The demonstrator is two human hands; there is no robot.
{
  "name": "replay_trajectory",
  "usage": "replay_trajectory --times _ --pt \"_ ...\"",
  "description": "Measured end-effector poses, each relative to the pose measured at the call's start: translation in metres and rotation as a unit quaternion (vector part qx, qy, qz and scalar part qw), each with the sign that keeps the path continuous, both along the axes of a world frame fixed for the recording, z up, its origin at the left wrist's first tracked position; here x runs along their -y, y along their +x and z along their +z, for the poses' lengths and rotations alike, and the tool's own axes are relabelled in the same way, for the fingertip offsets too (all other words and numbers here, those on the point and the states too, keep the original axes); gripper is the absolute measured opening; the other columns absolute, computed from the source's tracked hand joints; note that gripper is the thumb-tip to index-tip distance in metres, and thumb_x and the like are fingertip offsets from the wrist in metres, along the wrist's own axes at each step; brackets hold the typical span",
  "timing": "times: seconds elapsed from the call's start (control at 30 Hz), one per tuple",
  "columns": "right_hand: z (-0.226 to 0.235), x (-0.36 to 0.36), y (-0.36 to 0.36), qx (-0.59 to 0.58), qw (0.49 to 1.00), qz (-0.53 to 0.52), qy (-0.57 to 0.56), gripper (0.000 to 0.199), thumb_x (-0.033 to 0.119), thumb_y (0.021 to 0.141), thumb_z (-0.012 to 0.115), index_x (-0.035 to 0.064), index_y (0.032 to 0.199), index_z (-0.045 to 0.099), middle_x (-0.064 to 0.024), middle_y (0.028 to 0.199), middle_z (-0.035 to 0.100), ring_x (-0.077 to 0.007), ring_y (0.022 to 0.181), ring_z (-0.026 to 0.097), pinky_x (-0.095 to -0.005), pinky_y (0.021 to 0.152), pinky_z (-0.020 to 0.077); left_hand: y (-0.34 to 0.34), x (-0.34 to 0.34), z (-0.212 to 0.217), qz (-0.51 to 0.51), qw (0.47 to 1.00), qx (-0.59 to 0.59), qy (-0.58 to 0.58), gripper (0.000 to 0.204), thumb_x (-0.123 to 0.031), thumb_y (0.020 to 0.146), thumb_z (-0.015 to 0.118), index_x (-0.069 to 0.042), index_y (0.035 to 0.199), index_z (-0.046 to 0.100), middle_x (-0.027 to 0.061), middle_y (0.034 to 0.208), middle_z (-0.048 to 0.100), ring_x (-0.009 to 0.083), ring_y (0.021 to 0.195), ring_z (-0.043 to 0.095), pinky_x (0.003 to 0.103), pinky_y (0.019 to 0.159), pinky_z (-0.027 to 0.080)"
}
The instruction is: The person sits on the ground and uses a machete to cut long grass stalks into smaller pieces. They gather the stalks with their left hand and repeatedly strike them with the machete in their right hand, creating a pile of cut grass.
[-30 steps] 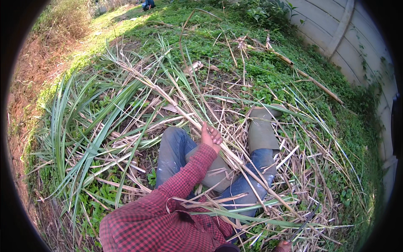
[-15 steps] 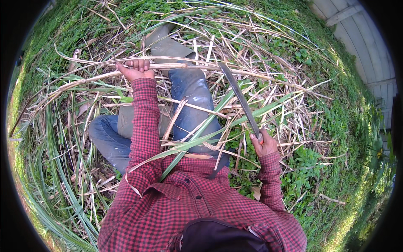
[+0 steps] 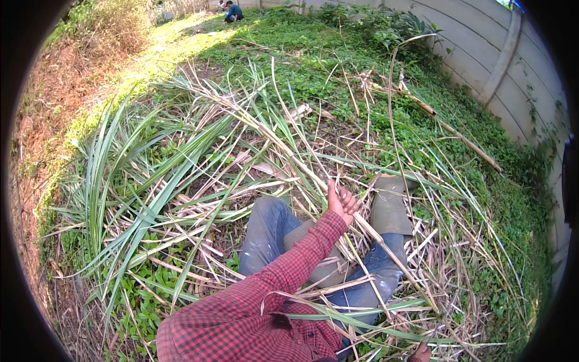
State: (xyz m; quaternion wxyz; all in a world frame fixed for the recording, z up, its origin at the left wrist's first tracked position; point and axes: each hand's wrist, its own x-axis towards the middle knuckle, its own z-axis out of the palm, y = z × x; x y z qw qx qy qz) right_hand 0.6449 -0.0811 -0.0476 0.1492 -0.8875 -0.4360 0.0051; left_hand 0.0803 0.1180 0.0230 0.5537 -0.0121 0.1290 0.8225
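Note:
My left hand [image 3: 342,202] is closed around a long, pale cane stalk [image 3: 265,130]. The stalk runs slantwise from the leafy pile at the far left, through my fist, and down over my right leg. Long green leaves and dry strips hang about its far end. Only a small part of my right hand [image 3: 420,352] shows at the lower edge, beside the dry leaves. Its fingers look curled, but most of the hand lies outside the picture. No machete blade can be made out there.
Cut green leaves [image 3: 145,211] lie heaped on the left. Dry straw-like strips [image 3: 464,283] cover the ground around my boot [image 3: 391,208]. A thicker cane piece [image 3: 470,145] lies near the grey wall [image 3: 476,54]. Far off, a person [image 3: 233,12] crouches on the grass.
The view has swung up and leftward, bringing the far ground, wall and crouching person in. My left hand keeps hold of the stalk. My right hand and its machete have mostly left the picture.

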Motion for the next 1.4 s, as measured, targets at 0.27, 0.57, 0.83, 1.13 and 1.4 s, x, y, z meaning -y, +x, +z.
replay_trajectory --times 0.27,0.57,0.83,1.13,1.4 --pt "0.026 -0.009 -0.061 0.024 0.998 0.0 -0.056 0.05 0.043 0.079 0.058 -0.0032 0.096 0.057 -0.0207 0.074 0.063 -0.0396 0.07 0.061 -0.0467 0.063 0.047 0.03 -0.003 -0.006 -0.01 1.0 0.022 -0.019 0.055 -0.061 0.085 0.043 -0.013 0.057 0.038 -0.0039 0.04 0.021 0.0102 0.031 0.021 0.025 0.032 0.02" --pt "0.02 0.0 -0.065 0.025 0.998 0.031 -0.053 0.047 0.042 0.077 0.06 -0.0006 0.096 0.058 -0.0212 0.075 0.063 -0.0398 0.071 0.06 -0.0472 0.063 0.0466 -0.036 0.046 -0.03 0.02 0.999 0.019 -0.046 0.049 -0.057 0.088 0.04 -0.014 0.065 0.044 -0.0045 0.044 0.027 0.0101 0.038 0.028 0.025 0.039 0.028" --pt "0.032 -0.001 -0.008 -0.009 0.993 -0.083 -0.087 0.043 0.043 0.077 0.059 0.0034 0.095 0.059 -0.0215 0.078 0.063 -0.04 0.072 0.06 -0.0478 0.064 0.047 -0.09 0.039 0.018 0.114 0.983 -0.082 -0.121 0.039 -0.047 0.092 0.041 -0.012 0.074 0.043 -0.0037 0.054 0.037 0.0082 0.043 0.029 0.022 0.037 0.024" --pt "0.094 0.041 0.0 -0.055 0.977 0.023 -0.207 0.051 0.055 0.077 0.053 0.0082 0.097 0.057 -0.0187 0.085 0.063 -0.035 0.084 0.062 -0.044 0.074 0.0496 -0.109 0.031 -0.022 0.191 0.954 -0.148 -0.178 0.035 -0.026 0.092 0.033 -0.013 0.059 0.029 -0.0023 0.05 0.021 0.0084 0.036 0.014 0.022 0.034 0.02" --pt "0.075 0.071 0.063 -0.077 0.951 -0.277 -0.118 0.055 0.048 0.079 0.054 0.0008 0.107 0.058 -0.0207 0.095 0.063 -0.0343 0.088 0.061 -0.043 0.081 0.0487 -0.089 0.006 -0.054 0.118 0.944 -0.279 -0.128 0.035 -0.026 0.093 0.04 0.0 0.071 0.047 0.0089 0.059 0.042 0.0217 0.049 0.041 0.034 0.052 0.041"
